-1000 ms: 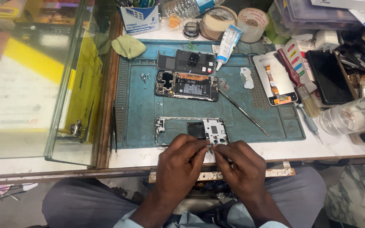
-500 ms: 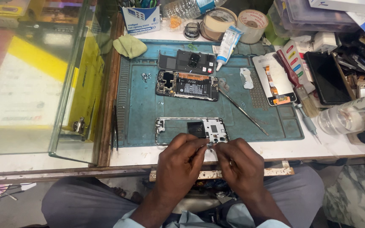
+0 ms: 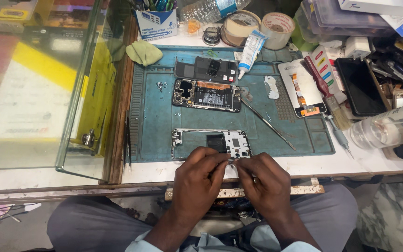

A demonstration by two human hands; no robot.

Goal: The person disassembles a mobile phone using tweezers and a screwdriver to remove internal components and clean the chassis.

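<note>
Phone frame (image 3: 211,142) lies flat on the blue mat (image 3: 155,116), near edge of the counter (image 3: 341,165), long axis running 9 to 3 o'clock. Open metal rim on its left half; white plate and dark square patch on its right half.

Both hands meet at the frame's near long edge, toward its right half. Left hand (image 3: 200,179) comes in from 7 o'clock, fingertips pinched together against the edge. Right hand (image 3: 264,182) comes in from 5 o'clock, thumb and forefinger also pinched, tips nearly touching the left's. Grip on each side is closed down tight; something very small may sit between the tips, but it is too small to tell what, or which hand has it. The frame lies at 12 o'clock from both grips, just beyond the fingertips. Neither hand is clearly nearer; the pinch point sits about midway.

Outward from the frame:
- 12 o'clock: opened phone body (image 3: 207,95), board and battery showing, axis also 9 to 3.
- Beyond that: dark back cover (image 3: 206,70), same axis.
- 1 o'clock: thin metal tool (image 3: 267,122), lying slantwise from upper left to lower right.
- 11 o'clock: small cluster of screws (image 3: 159,86).
- 9 o'clock, off the mat: tweezers (image 3: 128,142), axis 12 to 6.
- 2 o'clock: screen panel (image 3: 302,88) with a brush (image 3: 327,93) beside it.
- Far edge: glue tube (image 3: 250,51), tape rolls (image 3: 257,25), green cloth (image 3: 144,52).
</note>
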